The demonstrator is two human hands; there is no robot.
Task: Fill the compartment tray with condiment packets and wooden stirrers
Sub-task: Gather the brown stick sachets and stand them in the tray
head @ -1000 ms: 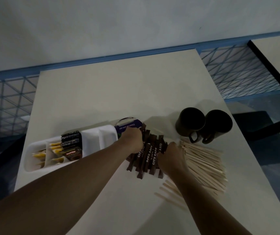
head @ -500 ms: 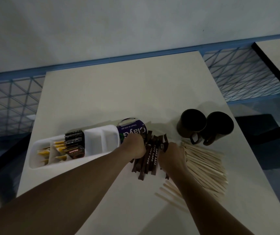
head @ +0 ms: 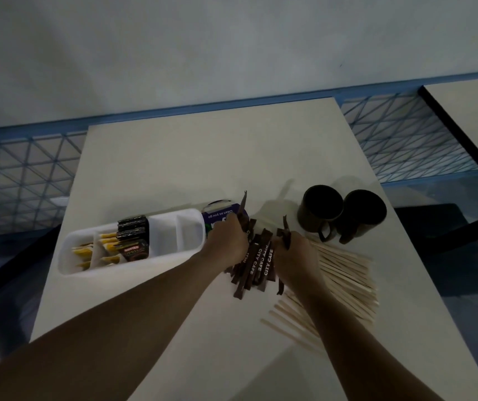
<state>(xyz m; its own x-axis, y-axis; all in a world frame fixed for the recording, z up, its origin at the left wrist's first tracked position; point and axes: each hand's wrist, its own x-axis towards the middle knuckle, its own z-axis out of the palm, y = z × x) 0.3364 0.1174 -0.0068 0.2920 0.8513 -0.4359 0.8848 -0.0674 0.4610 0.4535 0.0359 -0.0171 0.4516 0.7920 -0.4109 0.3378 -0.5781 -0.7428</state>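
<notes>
A white compartment tray (head: pixel 133 266) lies left of centre on the table; its left sections hold yellow packets (head: pixel 107 248) and dark coffee packets (head: pixel 133 237), and its two right sections show only white floor. A bunch of brown "CITY CAFE" stick packets (head: pixel 259 263) sits between my hands. My left hand (head: pixel 227 243) grips the bunch's left side, with one stick poking up. My right hand (head: pixel 294 257) closes on the right side. Wooden stirrers (head: pixel 344 280) are fanned out on the table under and right of my right wrist.
Two dark mugs (head: pixel 323 209) (head: pixel 362 214) stand side by side behind the stirrers. A purple wipes pack (head: pixel 220 214) lies just beyond the tray's right end. The table's right edge runs close to the stirrers; a blue wire fence lies beyond the table.
Both hands have squeezed the spread brown sticks into a tighter bunch and tilted its far end up off the table; some sticks now point upward.
</notes>
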